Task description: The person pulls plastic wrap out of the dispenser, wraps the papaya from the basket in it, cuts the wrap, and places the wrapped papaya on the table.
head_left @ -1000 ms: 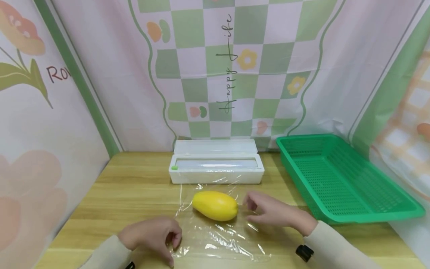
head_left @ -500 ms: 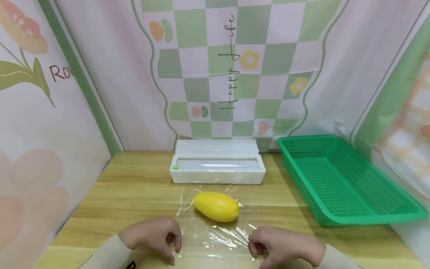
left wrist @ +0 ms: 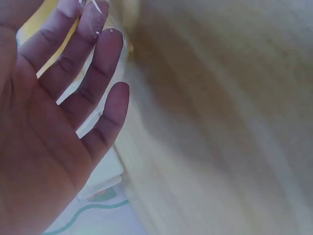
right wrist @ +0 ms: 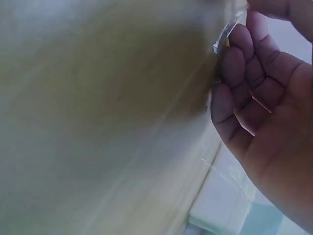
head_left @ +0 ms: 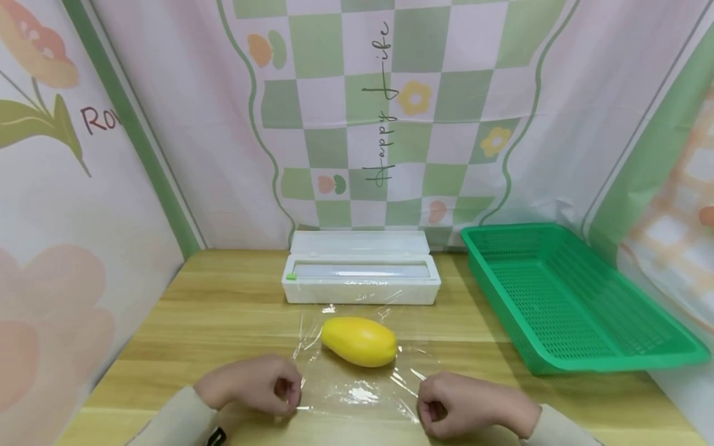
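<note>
A sheet of clear plastic wrap [head_left: 357, 387] lies spread on the wooden tabletop [head_left: 223, 310], and a yellow mango [head_left: 359, 341] rests on its far half, lying on its side. The person's left hand [head_left: 253, 385] sits at the near left corner of the wrap, its fingers [head_left: 287, 390] curled in and pinching the edge of the film; in the left wrist view a shred of film shows at the fingertips while the other fingers are only loosely bent. The right hand [head_left: 474, 412] is at the near right corner, its fingers [right wrist: 244, 63] curled and pinching the film there, a clear strip of which shows between thumb and fingertips in the right wrist view. Both hands are near the mango but apart from it, one to each side.

Just beyond the mango stands a white wrap dispenser box [head_left: 361, 275] with its lid open, the film running from it toward the near edge. To the far right a green plastic basket [head_left: 563, 297] sits on the tabletop, well apart from the hands. Patterned cloth [head_left: 390, 111] hangs behind and at both sides.
</note>
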Tool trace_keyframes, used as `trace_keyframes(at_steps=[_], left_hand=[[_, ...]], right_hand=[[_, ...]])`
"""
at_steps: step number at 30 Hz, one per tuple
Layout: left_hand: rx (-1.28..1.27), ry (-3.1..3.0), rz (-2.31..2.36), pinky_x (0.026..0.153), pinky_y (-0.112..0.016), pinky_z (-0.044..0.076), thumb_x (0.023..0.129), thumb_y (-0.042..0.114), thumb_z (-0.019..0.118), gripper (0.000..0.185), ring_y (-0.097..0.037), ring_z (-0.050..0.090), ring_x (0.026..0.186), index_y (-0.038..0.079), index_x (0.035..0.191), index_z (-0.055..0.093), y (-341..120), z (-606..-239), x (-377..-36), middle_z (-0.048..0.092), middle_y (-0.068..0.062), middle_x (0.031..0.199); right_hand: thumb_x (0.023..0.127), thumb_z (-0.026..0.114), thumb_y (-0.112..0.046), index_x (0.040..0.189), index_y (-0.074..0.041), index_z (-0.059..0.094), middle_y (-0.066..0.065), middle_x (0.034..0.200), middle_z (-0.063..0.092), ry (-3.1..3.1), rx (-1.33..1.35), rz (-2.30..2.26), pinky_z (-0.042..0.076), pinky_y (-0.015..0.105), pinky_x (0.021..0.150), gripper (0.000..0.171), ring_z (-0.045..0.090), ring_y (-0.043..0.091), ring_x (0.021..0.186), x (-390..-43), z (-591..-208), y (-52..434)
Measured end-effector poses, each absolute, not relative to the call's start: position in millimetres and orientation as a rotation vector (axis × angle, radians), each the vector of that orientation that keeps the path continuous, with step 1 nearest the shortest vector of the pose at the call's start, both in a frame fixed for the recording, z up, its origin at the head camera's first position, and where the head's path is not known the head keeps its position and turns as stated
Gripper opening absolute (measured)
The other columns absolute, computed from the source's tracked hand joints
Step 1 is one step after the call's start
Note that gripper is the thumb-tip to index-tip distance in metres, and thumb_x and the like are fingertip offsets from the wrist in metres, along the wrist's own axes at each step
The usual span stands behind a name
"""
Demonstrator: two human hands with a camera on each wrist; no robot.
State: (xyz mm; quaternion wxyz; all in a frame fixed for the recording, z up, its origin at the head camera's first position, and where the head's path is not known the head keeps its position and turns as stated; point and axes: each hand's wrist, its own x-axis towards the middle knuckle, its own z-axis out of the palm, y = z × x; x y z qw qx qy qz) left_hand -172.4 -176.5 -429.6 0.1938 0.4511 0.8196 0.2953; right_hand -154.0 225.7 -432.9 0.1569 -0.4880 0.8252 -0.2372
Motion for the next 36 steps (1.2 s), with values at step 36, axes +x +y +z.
trace_keyframes(at_steps=[36], left_hand=[[0.988,2.561,1.252,0.087,-0.038,0.052,0.096,0.015,0.058,0.005,-0.015,0.064,0.103,0.017,0.091,0.059,-161,-415,-244,0.071,0.007,0.108]], right_hand=[[0.088,0.064,-0.001,0.085,-0.021,0.053,-0.016,0.071,0.054,2.685,-1.236,-0.921,0.048,0.022,0.055,0.022,0.050,0.001,0.063,-213,-398,233]])
